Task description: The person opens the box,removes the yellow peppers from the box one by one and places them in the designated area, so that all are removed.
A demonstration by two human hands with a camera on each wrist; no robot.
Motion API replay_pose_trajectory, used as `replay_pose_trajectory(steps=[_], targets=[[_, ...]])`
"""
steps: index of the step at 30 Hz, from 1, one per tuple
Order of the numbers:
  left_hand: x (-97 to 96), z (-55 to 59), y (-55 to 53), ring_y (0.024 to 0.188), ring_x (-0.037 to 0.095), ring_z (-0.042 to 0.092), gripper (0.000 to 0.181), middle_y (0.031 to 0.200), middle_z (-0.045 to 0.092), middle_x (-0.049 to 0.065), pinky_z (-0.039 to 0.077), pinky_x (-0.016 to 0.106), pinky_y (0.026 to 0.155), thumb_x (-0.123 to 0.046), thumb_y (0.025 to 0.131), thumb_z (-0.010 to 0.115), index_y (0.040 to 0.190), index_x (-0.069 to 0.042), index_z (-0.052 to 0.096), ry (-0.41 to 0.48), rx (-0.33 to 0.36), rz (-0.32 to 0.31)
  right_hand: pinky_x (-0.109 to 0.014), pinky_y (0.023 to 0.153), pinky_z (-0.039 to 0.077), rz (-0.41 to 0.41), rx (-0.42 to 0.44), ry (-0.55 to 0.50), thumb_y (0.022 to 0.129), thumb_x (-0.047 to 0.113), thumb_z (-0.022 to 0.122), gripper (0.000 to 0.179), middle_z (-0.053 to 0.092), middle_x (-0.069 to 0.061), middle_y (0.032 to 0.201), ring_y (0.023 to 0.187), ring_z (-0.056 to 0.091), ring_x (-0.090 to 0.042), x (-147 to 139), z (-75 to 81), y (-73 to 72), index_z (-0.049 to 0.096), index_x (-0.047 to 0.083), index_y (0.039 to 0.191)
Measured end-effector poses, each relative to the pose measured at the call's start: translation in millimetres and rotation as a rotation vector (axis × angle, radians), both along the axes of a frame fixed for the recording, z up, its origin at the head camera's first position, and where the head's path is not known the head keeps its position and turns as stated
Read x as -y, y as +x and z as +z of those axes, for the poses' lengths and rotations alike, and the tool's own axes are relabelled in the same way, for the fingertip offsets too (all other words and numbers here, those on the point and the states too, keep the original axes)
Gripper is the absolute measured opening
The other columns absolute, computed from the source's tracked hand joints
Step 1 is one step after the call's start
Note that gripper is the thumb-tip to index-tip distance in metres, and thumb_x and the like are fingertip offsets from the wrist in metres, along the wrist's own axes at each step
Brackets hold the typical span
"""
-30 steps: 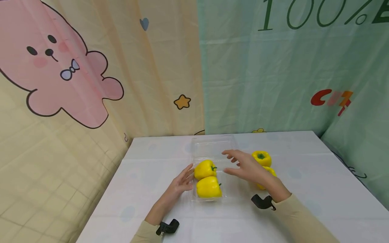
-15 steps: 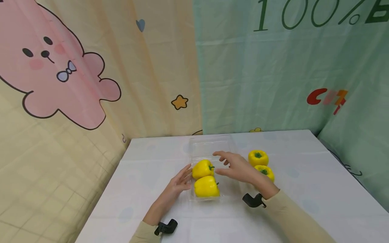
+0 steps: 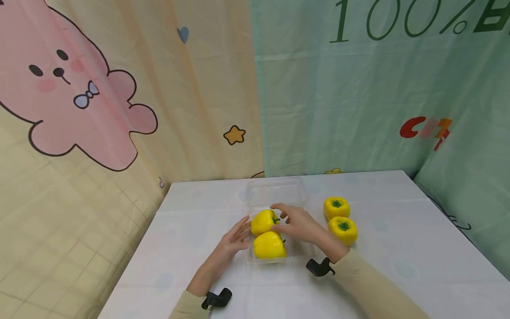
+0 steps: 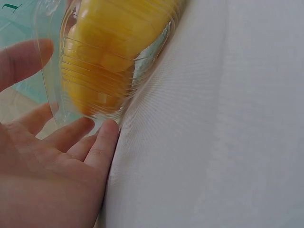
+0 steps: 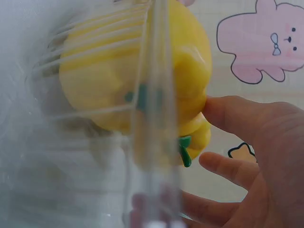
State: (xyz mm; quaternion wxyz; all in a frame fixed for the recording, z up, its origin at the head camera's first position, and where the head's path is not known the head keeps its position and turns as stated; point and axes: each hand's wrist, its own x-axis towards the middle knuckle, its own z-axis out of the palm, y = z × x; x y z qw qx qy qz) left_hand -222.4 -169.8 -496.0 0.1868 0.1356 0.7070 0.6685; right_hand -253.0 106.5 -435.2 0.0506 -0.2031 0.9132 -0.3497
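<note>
Two yellow bell peppers lie one behind the other in the left part of a clear plastic clamshell box (image 3: 298, 250): a back pepper (image 3: 262, 222) and a front pepper (image 3: 270, 246). My left hand (image 3: 234, 241) rests against the box's left side; in the left wrist view its fingertips (image 4: 110, 127) are at the ribbed wall. Over the box, my right hand (image 3: 298, 224) reaches to the back pepper's stem side, thumb and fingers apart. The right wrist view has the thumb tip right at the edge of the nearer pepper (image 5: 190, 61), through and beside the clear wall.
To the right of the box, two more yellow bell peppers, a rear one (image 3: 336, 207) and a nearer one (image 3: 343, 231), stand stem up on the white tablecloth (image 3: 398, 248). The box's open lid (image 3: 276, 193) lies toward the back. Printed curtains (image 3: 199, 88) hang behind the table.
My right hand has moved left, from the box's right side to beside the back pepper, uncovering the nearer loose pepper. My left hand stays at the box.
</note>
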Motion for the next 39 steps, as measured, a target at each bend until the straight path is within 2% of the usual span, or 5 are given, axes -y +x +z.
replay_pose_trajectory(steps=[5, 19, 25, 35, 39], targets=[[-1.1, 0.5, 0.6, 0.163, 0.036, 0.023, 0.074, 0.177, 0.022, 0.007, 0.005, 0.070, 0.129, -0.015, 0.104, 0.057, 0.169, -0.031, 0.024, 0.004, 0.006, -0.001, -0.036, 0.077, 0.061, -0.029, 0.040, -0.018, 0.095, 0.042, 0.077, 0.065, 0.073, -0.011, 0.119, 0.091, 0.067, -0.017, 7, -3.7, 0.6, 0.054, 0.022, 0.152], [-3.4, 3.4, 1.3, 0.163, 0.037, 0.021, 0.074, 0.177, 0.019, 0.009, 0.005, 0.069, 0.129, -0.015, 0.105, 0.055, 0.170, -0.027, 0.021, -0.003, -0.002, -0.009, -0.038, 0.081, 0.060, -0.134, 0.178, -0.140, 0.089, 0.051, 0.081, 0.073, 0.072, -0.011, 0.123, 0.095, 0.067, -0.020, 18, -11.5, 1.2, 0.053, 0.031, 0.153], [-3.5, 2.2, 1.4, 0.163, 0.036, 0.022, 0.075, 0.177, 0.020, 0.008, 0.005, 0.070, 0.129, -0.014, 0.105, 0.055, 0.170, -0.027, 0.021, 0.001, -0.002, -0.013, -0.036, 0.077, 0.059, -0.158, 0.194, -0.186, 0.087, 0.050, 0.083, 0.072, 0.071, -0.011, 0.120, 0.093, 0.066, -0.021, 18, -13.9, -0.7, 0.056, 0.033, 0.151], [-0.3, 1.0, 1.4, 0.163, 0.038, 0.022, 0.074, 0.177, 0.021, 0.009, 0.005, 0.071, 0.128, -0.014, 0.104, 0.055, 0.169, -0.031, 0.023, -0.004, -0.007, -0.013, -0.045, 0.086, 0.062, -0.175, 0.152, -0.215, 0.085, 0.050, 0.084, 0.071, 0.069, -0.009, 0.132, 0.113, 0.066, -0.028, 17, -8.5, 0.5, 0.056, 0.038, 0.149], [0.1, 0.9, 0.7, 0.163, 0.035, 0.021, 0.073, 0.177, 0.021, 0.007, 0.004, 0.070, 0.129, -0.016, 0.104, 0.056, 0.168, -0.033, 0.025, -0.006, -0.005, -0.010, -0.044, 0.087, 0.063, -0.166, 0.128, -0.235, 0.085, 0.047, 0.085, 0.071, 0.068, -0.006, 0.135, 0.115, 0.064, -0.028, 16, -3.4, 2.8, 0.055, 0.039, 0.149]])
